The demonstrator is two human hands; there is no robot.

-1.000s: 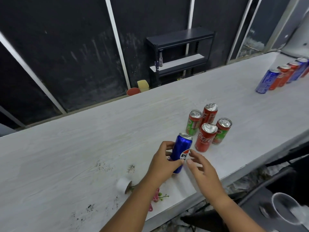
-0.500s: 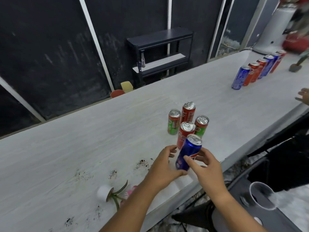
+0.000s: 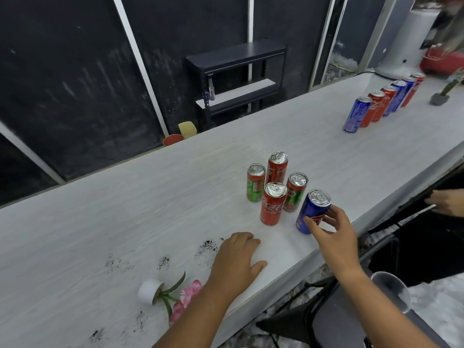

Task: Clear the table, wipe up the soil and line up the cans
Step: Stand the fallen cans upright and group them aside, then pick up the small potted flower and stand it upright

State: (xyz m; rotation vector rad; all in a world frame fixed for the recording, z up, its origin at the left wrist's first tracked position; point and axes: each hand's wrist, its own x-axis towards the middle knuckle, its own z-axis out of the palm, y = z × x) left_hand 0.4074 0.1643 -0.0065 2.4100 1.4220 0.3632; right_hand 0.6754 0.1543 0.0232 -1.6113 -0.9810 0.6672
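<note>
The blue can's (image 3: 313,211) label is partly hidden by the right hand's (image 3: 334,231) grip (lettering unreadable); another hand (image 3: 449,202) is cut off at the right edge.

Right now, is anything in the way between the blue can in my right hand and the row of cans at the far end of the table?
Nothing visible blocks it. The blue can in your right hand is near the front edge; the four-can cluster sits to its left, and bare table runs to the row of cans.
</note>
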